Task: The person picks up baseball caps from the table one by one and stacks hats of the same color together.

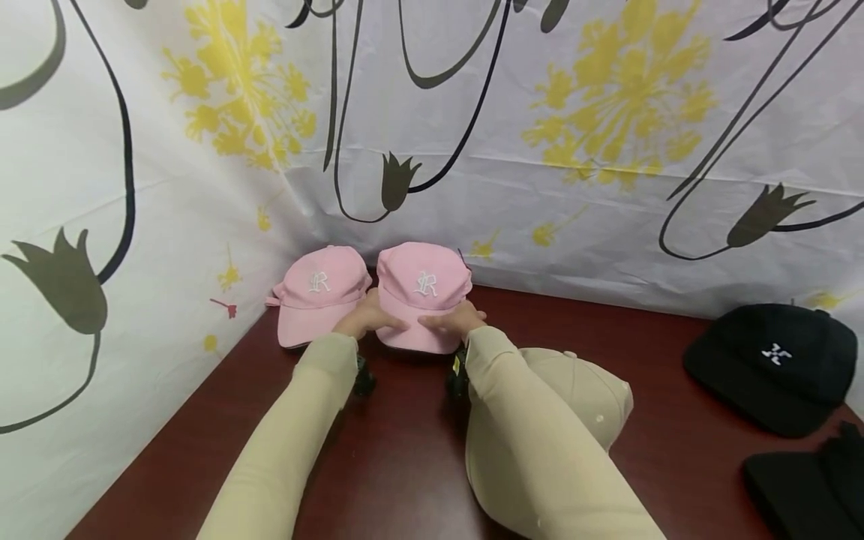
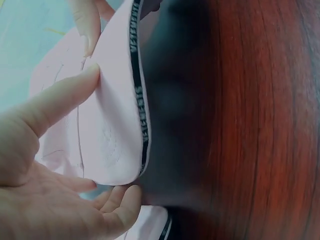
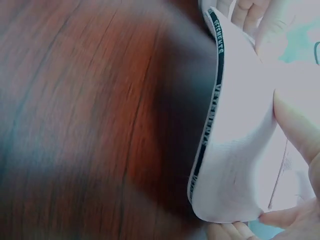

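Note:
Both hands hold a pink baseball cap (image 1: 427,279) by the two sides of its brim, at the back of the table. My left hand (image 1: 370,313) has its thumb on top of the brim and its fingers round the left edge. On the other side, my right hand (image 1: 456,318) grips in the same way, thumb above and fingers at the edge. In the left wrist view the brim (image 2: 112,125) shows a black edge band with white lettering. A second pink cap (image 1: 324,289) with the same white letter stands just left of the held one.
A beige cap (image 1: 574,390) lies partly under my right forearm. Toward the right are a black cap (image 1: 776,367) with a white mark and another black item (image 1: 803,487) at the frame edge. A flower-printed sheet (image 1: 472,195) hangs behind the dark red table (image 1: 385,465).

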A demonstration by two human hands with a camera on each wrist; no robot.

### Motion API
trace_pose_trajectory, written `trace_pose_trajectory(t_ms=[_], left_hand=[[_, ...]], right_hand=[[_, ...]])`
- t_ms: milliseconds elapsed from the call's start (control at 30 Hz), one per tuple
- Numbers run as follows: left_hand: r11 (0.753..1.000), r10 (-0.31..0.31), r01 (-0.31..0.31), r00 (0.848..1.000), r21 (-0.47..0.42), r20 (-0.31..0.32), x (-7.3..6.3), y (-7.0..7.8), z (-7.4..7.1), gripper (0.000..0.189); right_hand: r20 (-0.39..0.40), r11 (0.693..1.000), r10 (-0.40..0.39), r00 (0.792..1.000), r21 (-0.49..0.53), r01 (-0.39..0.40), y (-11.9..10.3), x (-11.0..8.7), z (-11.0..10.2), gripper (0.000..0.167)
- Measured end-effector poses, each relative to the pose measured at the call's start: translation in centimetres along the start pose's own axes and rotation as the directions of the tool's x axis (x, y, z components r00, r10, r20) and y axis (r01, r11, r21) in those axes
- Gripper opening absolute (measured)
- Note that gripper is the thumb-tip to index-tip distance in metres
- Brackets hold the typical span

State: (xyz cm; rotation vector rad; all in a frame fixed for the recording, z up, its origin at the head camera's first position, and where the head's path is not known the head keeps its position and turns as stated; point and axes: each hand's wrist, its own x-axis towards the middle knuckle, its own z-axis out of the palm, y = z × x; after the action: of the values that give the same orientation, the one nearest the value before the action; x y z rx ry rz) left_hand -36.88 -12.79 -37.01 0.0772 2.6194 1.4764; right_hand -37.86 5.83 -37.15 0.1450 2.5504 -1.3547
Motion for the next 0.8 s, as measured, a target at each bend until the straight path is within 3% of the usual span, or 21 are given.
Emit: trace_pose_trajectory(t_ms=[67,300,400,600,800], left_hand=[[0.999,0.02,-0.018,0.999,-0.049,0.032,-0.2,0.2,-0.3,0.085],[0.984,-0.042,0.059,0.994,-0.17,0.099,-1.4,0.4,-1.4,0.099],[0.987,-0.061,0.073,0.994,-0.142,0.089,-2.2,0.7,-2.1,0.1],[0.996,-0.037,0.041,0.998,-0.079,0.047,-3.7,1.3,-3.6,0.102],[1.0,0.015,-0.013,0.997,-0.022,0.07,-4.2,1.2,-3.7,0.1]], right_hand=[[0.001,0.999,-0.025,1.0,0.045,0.025,-0.2,-0.2,-0.1,0.086],[0.028,0.962,-0.092,0.995,0.26,0.081,-0.9,-1.3,0.1,0.073],[0.034,0.948,-0.12,0.992,0.301,0.104,-1.3,-1.8,0.2,0.073],[-0.034,0.957,-0.155,0.987,0.241,0.159,-2.4,-3.0,0.1,0.08],[-0.025,0.932,-0.09,0.996,0.35,0.093,-2.1,-4.0,-0.4,0.069]])
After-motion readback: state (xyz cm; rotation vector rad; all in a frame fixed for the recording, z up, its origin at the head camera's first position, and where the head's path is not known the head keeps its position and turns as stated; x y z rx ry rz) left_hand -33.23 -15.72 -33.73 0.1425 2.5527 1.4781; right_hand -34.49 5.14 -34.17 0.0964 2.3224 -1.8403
